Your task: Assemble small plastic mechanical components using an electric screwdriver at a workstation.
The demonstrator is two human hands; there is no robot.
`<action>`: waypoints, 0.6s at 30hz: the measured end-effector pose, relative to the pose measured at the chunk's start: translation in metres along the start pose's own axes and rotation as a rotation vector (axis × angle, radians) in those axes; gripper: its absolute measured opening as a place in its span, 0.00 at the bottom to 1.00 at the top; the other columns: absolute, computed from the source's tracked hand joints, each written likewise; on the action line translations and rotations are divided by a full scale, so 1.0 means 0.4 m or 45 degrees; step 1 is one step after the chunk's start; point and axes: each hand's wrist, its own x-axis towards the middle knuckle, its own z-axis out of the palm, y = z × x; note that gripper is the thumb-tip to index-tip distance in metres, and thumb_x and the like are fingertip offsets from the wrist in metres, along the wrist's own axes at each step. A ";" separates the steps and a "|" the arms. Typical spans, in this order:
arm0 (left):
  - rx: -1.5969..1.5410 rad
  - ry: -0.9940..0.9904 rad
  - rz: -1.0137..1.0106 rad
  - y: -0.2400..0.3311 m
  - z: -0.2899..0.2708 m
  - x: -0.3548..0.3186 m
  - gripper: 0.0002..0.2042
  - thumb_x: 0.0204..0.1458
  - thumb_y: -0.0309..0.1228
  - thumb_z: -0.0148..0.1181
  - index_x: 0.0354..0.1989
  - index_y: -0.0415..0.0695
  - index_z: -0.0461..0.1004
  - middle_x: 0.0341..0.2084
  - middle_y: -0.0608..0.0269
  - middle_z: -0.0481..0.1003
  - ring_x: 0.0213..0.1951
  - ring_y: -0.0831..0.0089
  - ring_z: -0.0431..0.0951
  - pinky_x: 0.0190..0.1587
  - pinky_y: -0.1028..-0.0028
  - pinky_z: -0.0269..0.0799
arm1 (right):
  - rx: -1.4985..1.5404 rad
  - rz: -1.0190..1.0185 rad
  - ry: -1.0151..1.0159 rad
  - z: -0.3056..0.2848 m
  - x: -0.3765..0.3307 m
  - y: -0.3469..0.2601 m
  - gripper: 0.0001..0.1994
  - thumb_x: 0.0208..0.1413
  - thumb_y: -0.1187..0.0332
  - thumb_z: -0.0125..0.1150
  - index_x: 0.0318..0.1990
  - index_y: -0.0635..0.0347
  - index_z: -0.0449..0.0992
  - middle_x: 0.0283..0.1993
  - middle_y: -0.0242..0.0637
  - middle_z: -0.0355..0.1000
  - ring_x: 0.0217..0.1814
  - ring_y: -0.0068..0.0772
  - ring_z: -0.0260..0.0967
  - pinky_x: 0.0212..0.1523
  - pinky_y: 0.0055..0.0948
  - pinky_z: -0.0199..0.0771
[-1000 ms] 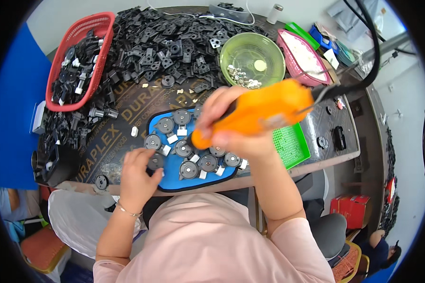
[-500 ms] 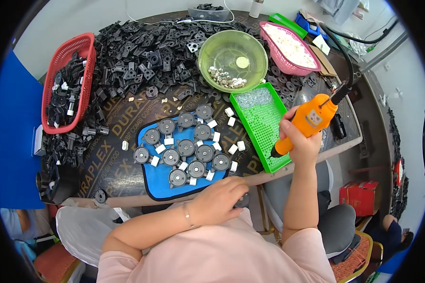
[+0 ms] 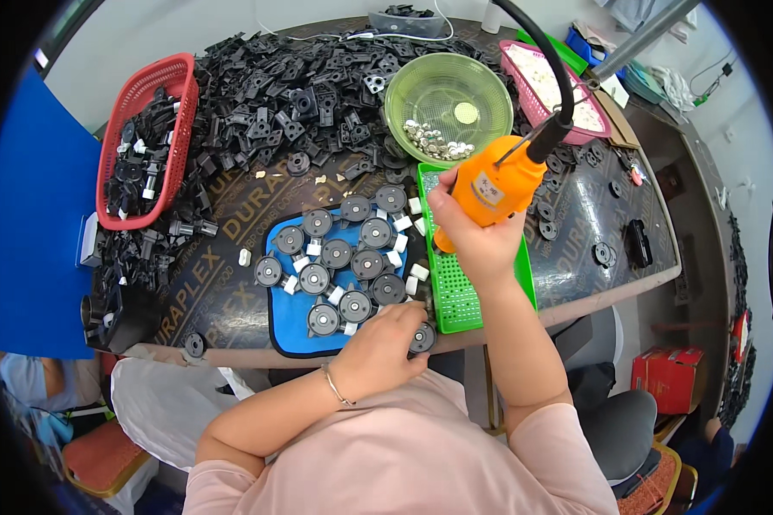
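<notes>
My right hand [image 3: 481,245] grips an orange electric screwdriver [image 3: 494,182], its tip pointing down over the green perforated tray [image 3: 457,300]. My left hand [image 3: 376,350] is closed on a black wheel assembly [image 3: 423,337] at the table's front edge, and the fingers partly cover it. Just beyond the left hand, several black round wheel assemblies with white tabs lie on a blue mat [image 3: 288,330]. Small white blocks [image 3: 417,273] lie between the mat and the tray.
Black plastic parts [image 3: 266,94] are heaped across the back. A red basket [image 3: 103,176] of parts stands at left. Behind the tray is a green colander [image 3: 395,90] with metal pieces; a pink basket [image 3: 605,129] holds white pieces. The screwdriver's cable [image 3: 551,51] hangs from above.
The screwdriver has moved left in my right hand and now hangs over the tray's left side. My left hand has risen slightly with the wheel assembly. The whole view has shifted a little.
</notes>
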 end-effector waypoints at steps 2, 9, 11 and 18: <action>0.003 -0.011 0.017 0.001 0.001 0.002 0.21 0.36 0.27 0.65 0.40 0.37 0.68 0.46 0.49 0.71 0.48 0.52 0.70 0.49 0.63 0.68 | 0.022 -0.031 0.026 0.005 0.005 -0.004 0.14 0.44 0.82 0.62 0.39 0.63 0.68 0.33 0.34 0.70 0.31 0.23 0.70 0.32 0.23 0.72; 0.097 -0.015 0.088 -0.006 -0.003 0.002 0.24 0.36 0.29 0.68 0.44 0.36 0.69 0.44 0.52 0.70 0.47 0.54 0.68 0.50 0.64 0.67 | 0.129 -0.119 0.084 -0.139 -0.030 -0.048 0.13 0.44 0.83 0.58 0.39 0.65 0.66 0.33 0.41 0.67 0.26 0.27 0.67 0.27 0.23 0.69; -0.008 -0.044 0.072 -0.012 -0.012 0.000 0.24 0.38 0.29 0.68 0.45 0.37 0.69 0.44 0.52 0.69 0.48 0.53 0.68 0.50 0.65 0.66 | 0.056 -0.126 -0.006 -0.176 -0.060 -0.059 0.13 0.43 0.82 0.58 0.38 0.66 0.66 0.34 0.44 0.65 0.25 0.30 0.66 0.26 0.24 0.68; 0.059 0.011 0.020 -0.015 -0.023 0.017 0.22 0.39 0.25 0.65 0.46 0.36 0.68 0.46 0.50 0.69 0.48 0.52 0.68 0.52 0.63 0.65 | -0.070 -0.234 -0.103 -0.178 -0.109 -0.037 0.13 0.43 0.81 0.58 0.38 0.67 0.65 0.35 0.44 0.63 0.23 0.30 0.65 0.26 0.24 0.69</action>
